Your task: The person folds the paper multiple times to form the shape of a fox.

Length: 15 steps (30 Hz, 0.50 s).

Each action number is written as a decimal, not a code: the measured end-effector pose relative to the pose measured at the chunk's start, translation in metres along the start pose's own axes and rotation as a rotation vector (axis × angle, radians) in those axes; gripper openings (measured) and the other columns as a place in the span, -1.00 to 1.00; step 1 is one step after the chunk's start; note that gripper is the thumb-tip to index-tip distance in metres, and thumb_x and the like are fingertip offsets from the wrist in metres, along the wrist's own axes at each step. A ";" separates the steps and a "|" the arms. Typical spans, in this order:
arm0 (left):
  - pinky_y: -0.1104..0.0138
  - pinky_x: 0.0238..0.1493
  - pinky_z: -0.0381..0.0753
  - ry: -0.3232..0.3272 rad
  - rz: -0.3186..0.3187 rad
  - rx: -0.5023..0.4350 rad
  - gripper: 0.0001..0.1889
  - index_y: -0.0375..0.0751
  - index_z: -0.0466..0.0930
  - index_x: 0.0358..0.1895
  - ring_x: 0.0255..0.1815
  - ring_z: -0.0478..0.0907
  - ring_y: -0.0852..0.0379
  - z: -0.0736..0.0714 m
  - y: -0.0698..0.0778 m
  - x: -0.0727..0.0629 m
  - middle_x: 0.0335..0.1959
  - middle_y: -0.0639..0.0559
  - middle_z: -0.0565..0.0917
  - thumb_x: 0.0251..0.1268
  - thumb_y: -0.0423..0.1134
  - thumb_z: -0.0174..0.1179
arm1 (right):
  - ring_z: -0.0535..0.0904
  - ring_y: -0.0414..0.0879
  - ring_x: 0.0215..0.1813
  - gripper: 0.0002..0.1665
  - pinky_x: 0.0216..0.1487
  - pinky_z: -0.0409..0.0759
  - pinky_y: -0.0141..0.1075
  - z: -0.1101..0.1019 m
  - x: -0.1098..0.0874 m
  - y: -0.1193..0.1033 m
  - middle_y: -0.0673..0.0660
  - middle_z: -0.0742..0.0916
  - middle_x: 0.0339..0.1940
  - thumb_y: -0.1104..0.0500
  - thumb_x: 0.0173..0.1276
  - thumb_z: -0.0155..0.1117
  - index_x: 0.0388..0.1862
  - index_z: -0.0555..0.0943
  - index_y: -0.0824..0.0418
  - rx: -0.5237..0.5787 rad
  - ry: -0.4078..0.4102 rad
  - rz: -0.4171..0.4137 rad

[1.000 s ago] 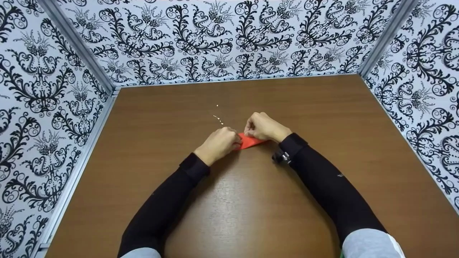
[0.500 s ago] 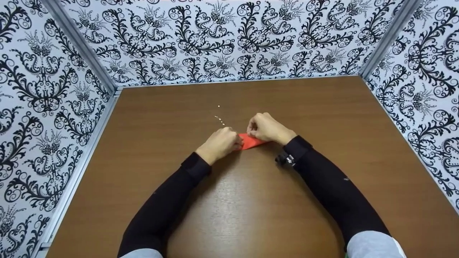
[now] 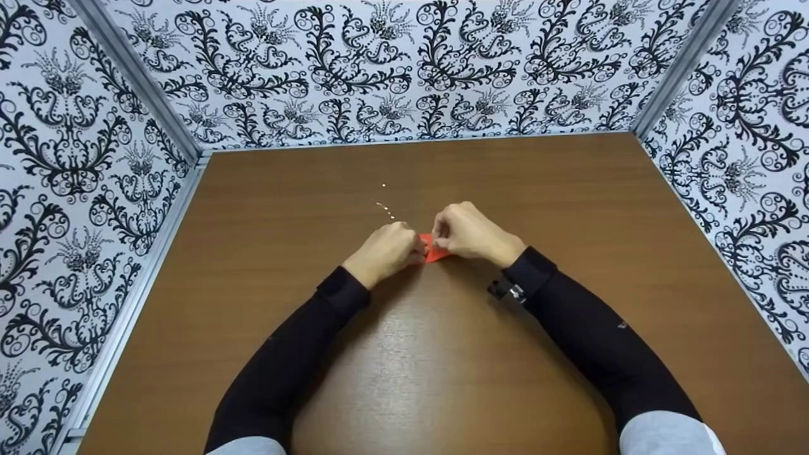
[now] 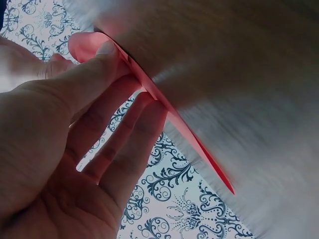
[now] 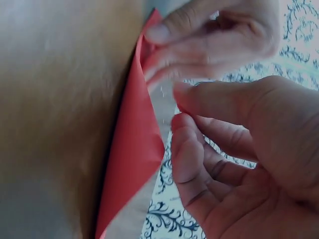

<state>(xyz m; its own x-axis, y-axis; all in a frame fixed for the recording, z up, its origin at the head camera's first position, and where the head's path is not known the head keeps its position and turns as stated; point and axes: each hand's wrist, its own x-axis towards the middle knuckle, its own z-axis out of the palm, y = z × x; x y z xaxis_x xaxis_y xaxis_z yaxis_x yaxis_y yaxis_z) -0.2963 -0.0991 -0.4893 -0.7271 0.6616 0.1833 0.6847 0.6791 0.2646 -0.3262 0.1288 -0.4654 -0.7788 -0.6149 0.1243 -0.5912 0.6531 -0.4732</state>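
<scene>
A folded sheet of red paper stands out from the table between the two hands. My left hand pinches one end of it, thumb on one face and fingers behind, as the left wrist view shows. In that view the paper appears almost edge-on, narrowing to a point. My right hand is at the other end, fingers curled and thumb tip close to the index fingertip. In the right wrist view a narrow gap separates those fingertips from the paper, and nothing is visible between them.
Several tiny white bits lie in a line on the brown table beyond the left hand. Walls with a black-and-white pattern rise along the back and both sides of the table.
My right hand has shifted slightly toward the near side and now covers more of the paper's right end in the head view. The left hand keeps its hold in place.
</scene>
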 end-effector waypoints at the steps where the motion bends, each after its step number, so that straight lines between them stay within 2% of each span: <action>1: -0.06 -0.01 0.83 -0.001 -0.002 0.002 -0.82 -0.14 0.86 -0.38 -0.19 0.78 -0.18 0.000 0.000 0.000 -0.39 -0.04 0.85 0.45 -0.29 0.61 | 0.80 -0.01 -0.25 -0.91 -0.13 0.76 -0.17 0.002 -0.001 -0.001 0.11 0.92 -0.31 0.34 0.39 0.57 -0.31 0.91 0.19 -0.003 -0.011 -0.010; 5: -0.06 -0.01 0.83 -0.004 -0.005 0.010 -0.82 -0.14 0.88 -0.36 -0.17 0.80 -0.20 -0.001 0.000 0.001 -0.36 -0.04 0.87 0.46 -0.24 0.62 | 0.70 -0.12 -0.33 -0.89 -0.22 0.65 -0.25 0.006 -0.002 -0.001 0.07 0.91 -0.38 0.31 0.34 0.62 -0.40 0.89 0.16 -0.019 -0.053 -0.010; 10: -0.06 -0.01 0.85 -0.004 -0.004 0.004 -0.82 -0.14 0.89 -0.34 -0.17 0.83 -0.19 -0.001 -0.002 0.002 -0.32 -0.05 0.90 0.47 -0.23 0.63 | 0.72 -0.15 -0.33 -0.83 -0.18 0.67 -0.25 0.010 -0.002 0.001 0.02 0.91 -0.41 0.20 0.36 0.75 -0.42 0.90 0.12 -0.021 -0.080 0.042; 15: -0.06 0.00 0.86 0.004 0.011 0.005 -0.83 -0.15 0.89 -0.35 -0.17 0.84 -0.19 0.000 -0.003 0.001 -0.31 -0.07 0.90 0.44 -0.24 0.64 | 0.71 -0.17 -0.34 -0.81 -0.17 0.66 -0.27 0.012 -0.003 0.004 0.01 0.91 -0.42 0.16 0.38 0.77 -0.43 0.91 0.09 -0.008 -0.092 0.078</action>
<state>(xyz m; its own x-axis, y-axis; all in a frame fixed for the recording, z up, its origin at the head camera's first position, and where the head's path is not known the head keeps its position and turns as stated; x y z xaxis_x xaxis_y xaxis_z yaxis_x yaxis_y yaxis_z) -0.2992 -0.1000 -0.4893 -0.7196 0.6679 0.1899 0.6930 0.6734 0.2574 -0.3242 0.1279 -0.4777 -0.8001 -0.5998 0.0064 -0.5313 0.7037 -0.4717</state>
